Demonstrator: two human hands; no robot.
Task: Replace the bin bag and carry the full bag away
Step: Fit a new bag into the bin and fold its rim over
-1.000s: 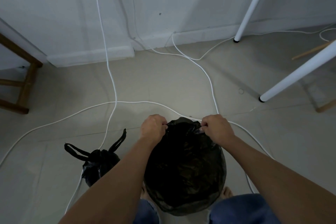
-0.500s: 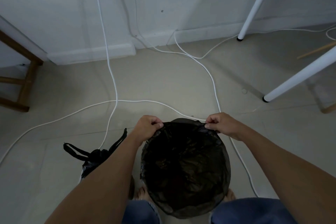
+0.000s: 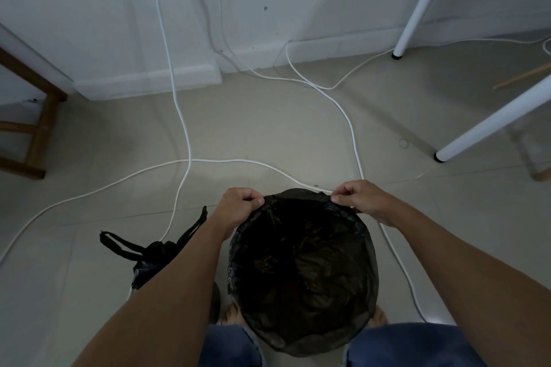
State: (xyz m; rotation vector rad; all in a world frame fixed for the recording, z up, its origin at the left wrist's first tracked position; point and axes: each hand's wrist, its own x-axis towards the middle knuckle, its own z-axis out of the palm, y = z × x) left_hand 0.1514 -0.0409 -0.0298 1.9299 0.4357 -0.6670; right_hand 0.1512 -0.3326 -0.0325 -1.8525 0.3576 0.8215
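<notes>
A new black bin bag [image 3: 302, 271] is spread wide open over a round bin between my knees; the bin itself is hidden under the plastic. My left hand [image 3: 240, 205] pinches the bag's far rim on the left side. My right hand [image 3: 356, 197] pinches the same rim on the right side. On the floor to the left lies the full black bag [image 3: 149, 259], tied, with its two handle loops sticking up; my left forearm covers part of it.
White cables [image 3: 185, 134] run across the tiled floor in front of and beside the bin. Two white table legs [image 3: 489, 122] stand at the right, a wooden stool frame [image 3: 38, 134] at the left. The wall and skirting board [image 3: 149, 80] lie ahead.
My hands have moved apart along the rim, and the bag's mouth has gone from bunched together to stretched wide open. The full bag has not moved.
</notes>
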